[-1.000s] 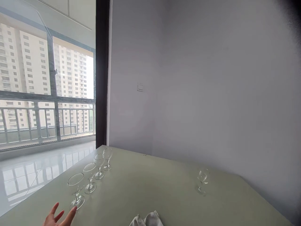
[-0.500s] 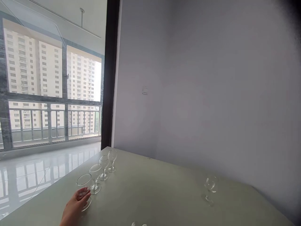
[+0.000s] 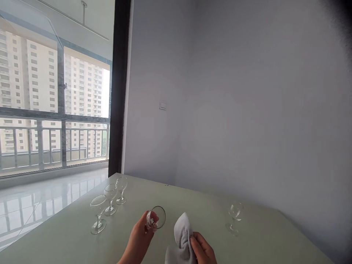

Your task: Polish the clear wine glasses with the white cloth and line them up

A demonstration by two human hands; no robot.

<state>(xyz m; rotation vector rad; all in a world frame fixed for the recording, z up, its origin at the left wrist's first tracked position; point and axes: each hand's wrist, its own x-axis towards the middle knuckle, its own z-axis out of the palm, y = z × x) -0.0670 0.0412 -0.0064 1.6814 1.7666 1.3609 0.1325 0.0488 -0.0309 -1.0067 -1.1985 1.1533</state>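
Observation:
My left hand (image 3: 143, 229) is closed around a clear stemmed glass (image 3: 160, 217), held tilted above the table with its mouth turned to the right. Close by on the right, my right hand (image 3: 202, 247) pinches a light grey cloth (image 3: 183, 229), which stands up in a folded peak and droops at the bottom edge of the view. A gap separates cloth and glass. Left of my hands, a row of three upright stemmed glasses runs back along the table: a near one (image 3: 98, 214), a middle one (image 3: 110, 200) and a far one (image 3: 121, 190).
Another stemmed glass (image 3: 235, 218) stands alone on the right side of the pale green table (image 3: 148, 190). A grey wall (image 3: 233, 110) rises behind it. Beyond the table's left edge lie a shiny tiled floor (image 3: 49, 201) and tall windows.
My left hand has lifted the nearest glass out of the row, carried it right and tilted it. My right hand has come into view with the cloth. The view has turned slightly right.

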